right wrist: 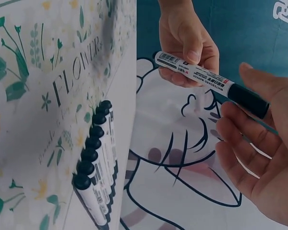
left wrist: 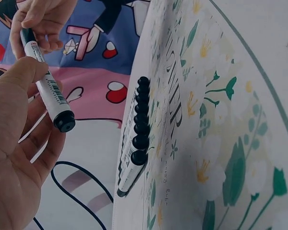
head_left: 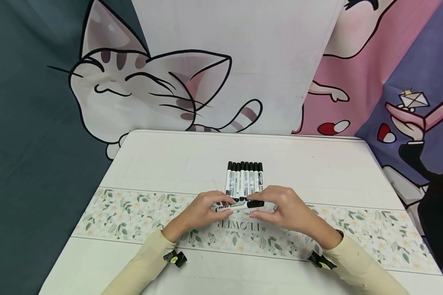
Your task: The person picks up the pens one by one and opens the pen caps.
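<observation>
A whiteboard marker with a white barrel and black cap lies crosswise between the two hands, above the table mat. My left hand pinches its barrel near the tail end, thumb against fingers, as the right wrist view shows. Around the black cap, my right hand is spread, thumb on one side and fingers on the other, with a gap showing between thumb and cap. Just beyond the hands, several similar markers lie side by side in a row, black caps pointing away.
The pale table mat carries a printed floral band with lettering. Behind the table hangs a curtain with cartoon prints. A strapped black device sits at each wrist.
</observation>
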Demonstrator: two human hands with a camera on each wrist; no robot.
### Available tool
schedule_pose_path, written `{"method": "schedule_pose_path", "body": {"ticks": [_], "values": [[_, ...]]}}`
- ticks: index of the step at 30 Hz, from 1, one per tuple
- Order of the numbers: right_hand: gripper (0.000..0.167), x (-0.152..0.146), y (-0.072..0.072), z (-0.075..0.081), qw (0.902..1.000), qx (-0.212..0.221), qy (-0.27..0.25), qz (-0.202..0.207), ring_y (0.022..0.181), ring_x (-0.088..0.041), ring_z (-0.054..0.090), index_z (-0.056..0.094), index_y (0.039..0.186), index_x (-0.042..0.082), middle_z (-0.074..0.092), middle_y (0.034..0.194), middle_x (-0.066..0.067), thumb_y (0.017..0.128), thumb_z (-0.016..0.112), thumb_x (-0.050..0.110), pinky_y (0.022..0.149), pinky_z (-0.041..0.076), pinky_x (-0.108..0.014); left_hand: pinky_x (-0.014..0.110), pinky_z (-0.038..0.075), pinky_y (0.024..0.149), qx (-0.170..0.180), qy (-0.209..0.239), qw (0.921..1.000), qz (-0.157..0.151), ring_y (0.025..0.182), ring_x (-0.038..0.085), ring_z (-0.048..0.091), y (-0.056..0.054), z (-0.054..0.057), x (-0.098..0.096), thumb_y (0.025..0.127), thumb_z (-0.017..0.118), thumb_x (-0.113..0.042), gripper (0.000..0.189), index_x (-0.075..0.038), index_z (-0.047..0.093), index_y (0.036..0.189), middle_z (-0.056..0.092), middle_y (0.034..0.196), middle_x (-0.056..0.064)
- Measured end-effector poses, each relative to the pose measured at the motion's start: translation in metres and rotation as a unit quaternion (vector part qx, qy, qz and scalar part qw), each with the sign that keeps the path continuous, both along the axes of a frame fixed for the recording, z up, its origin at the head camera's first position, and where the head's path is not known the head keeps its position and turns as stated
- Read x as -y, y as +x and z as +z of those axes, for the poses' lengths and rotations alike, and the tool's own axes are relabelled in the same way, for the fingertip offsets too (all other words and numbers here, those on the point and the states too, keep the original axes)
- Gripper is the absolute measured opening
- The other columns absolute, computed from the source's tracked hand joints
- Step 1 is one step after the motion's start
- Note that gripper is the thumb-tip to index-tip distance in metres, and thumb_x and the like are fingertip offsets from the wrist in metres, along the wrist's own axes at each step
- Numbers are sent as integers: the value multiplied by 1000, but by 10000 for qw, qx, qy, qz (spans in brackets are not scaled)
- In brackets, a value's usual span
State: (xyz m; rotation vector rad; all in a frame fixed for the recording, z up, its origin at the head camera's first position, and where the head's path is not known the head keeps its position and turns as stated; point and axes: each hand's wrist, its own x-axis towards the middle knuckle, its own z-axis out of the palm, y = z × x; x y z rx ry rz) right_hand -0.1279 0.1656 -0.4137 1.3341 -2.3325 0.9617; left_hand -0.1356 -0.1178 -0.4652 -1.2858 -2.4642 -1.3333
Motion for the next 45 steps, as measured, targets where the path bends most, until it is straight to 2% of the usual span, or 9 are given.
{"method": "schedule_pose_path", "body": {"ticks": [7,13,20,24,28,32,36,45], "values": [[25,1,4,-3,9998,171,44,5,85,-11,73,79,107,10,78,98,1,90,80,28,76,59,-25,27,56,86,-24,24,9999,-125,97,14,69,0,-2,-1,94,75,-14,22,-7,74,115,74,109,1],[19,2,5,0,9999,59,88,-22,83,-10,72,79,105,11,78,96,1,91,80,24,72,59,-24,27,57,87,105,-142,9998,-60,97,13,70,2,-2,-3,94,74,-15,23,-9,74,116,74,109,-1],[19,2,6,10,9997,-234,35,-59,72,-3,67,79,103,11,77,90,2,95,76,27,64,54,-16,28,57,90,129,-102,9994,315,100,10,68,12,2,-11,92,77,-20,30,-10,71,119,74,111,1],[18,4,8,19,9998,-166,43,-130,71,-1,67,79,101,10,77,88,3,94,77,26,62,53,-14,30,57,88,-70,-6,9983,573,100,9,68,18,6,-18,89,81,-29,37,-11,70,120,74,112,0],[16,5,10,26,9997,-144,112,-188,72,0,68,79,101,10,77,87,4,94,77,25,63,54,-15,27,57,81,-240,185,9963,807,93,8,67,22,8,-23,87,83,-30,36,-13,72,115,74,104,-3],[18,6,12,30,9994,-214,167,-200,72,0,67,79,100,10,77,85,4,95,76,26,62,55,-16,23,57,79,28,562,9958,723,89,6,66,23,8,-27,82,87,-26,35,-13,72,111,73,98,-4],[19,7,15,31,9994,-220,203,-186,73,-1,69,78,100,8,77,86,2,95,76,27,63,56,-17,23,57,81,362,850,9938,612,90,7,67,25,7,-29,78,88,-21,35,-10,73,108,74,99,-3],[20,7,17,31,9996,-154,164,-167,73,0,68,78,100,9,77,86,2,96,75,28,62,52,-13,29,60,85,787,1356,9871,312,95,15,72,27,6,-30,79,85,-8,32,-5,72,108,74,103,5]]}}
